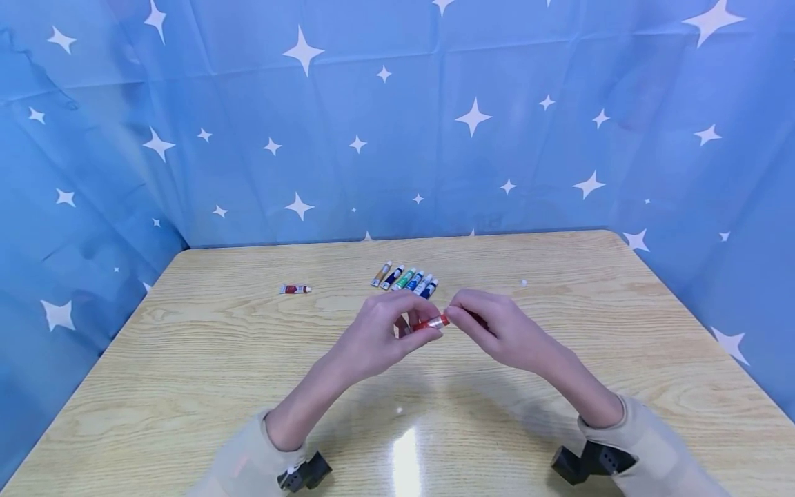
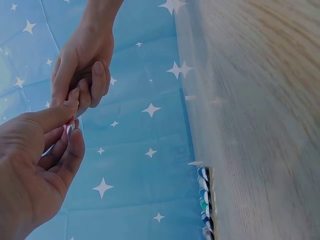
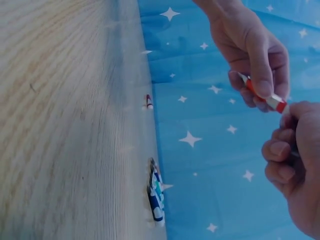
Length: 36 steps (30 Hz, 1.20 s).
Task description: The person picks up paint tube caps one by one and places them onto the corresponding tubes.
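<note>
My left hand holds a small red paint tube above the table, thumb on one side and fingers on the other. The tube has a silvery-white band, and its flat tail end sticks out behind the fingers in the right wrist view. My right hand meets the tube's red front end, thumb and forefinger pinching its tip while the other fingers curl in. Those fingertips hide the tip itself. In the right wrist view the red tube slants down from the left hand to the right hand.
Beyond the hands, several paint tubes in ochre, green and blues lie side by side on the wooden table. A dark red tube lies apart at left. A small white piece sits at right. A blue starred cloth hangs behind.
</note>
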{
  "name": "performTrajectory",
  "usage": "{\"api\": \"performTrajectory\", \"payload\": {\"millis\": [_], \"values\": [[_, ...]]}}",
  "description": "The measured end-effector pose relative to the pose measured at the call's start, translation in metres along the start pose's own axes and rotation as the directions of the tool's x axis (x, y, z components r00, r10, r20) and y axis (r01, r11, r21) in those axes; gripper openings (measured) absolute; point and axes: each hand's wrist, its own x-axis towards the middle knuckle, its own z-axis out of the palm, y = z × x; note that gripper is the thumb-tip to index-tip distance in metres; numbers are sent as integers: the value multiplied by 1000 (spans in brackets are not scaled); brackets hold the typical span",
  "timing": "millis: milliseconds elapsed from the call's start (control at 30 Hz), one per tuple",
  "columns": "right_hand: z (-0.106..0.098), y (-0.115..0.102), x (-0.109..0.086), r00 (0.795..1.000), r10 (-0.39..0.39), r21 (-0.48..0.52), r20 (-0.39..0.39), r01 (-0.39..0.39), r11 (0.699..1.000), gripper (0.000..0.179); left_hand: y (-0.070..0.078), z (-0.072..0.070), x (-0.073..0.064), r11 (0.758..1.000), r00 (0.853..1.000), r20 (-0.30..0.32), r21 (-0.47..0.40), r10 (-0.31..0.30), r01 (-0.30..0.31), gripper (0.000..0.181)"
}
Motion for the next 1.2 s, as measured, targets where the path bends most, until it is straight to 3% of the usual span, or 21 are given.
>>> {"api": "performTrajectory", "payload": {"millis": [333, 600, 767, 1033, 1200], "values": [[-5, 6, -1, 997, 46, -17, -69, -47, 999, 23, -5, -3, 1, 994, 999, -22, 99, 44, -41, 18], [-12, 8, -1, 988, 134, -5, -76, -135, 991, 23, -14, -7, 2, 973, 994, -91, 229, 58, -36, 15], [-19, 11, -3, 979, 166, 17, -116, -166, 986, 24, -25, -13, 3, 961, 990, -144, 273, 5, 35, 14], [-28, 15, -5, 973, 195, 50, -125, -190, 980, 23, -43, -19, 6, 969, 977, -178, 198, -115, 150, 16], [-31, 20, -7, 967, 213, 53, -137, -208, 977, 22, -50, -21, 8, 956, 956, -191, 152, -220, 251, 16]]}}
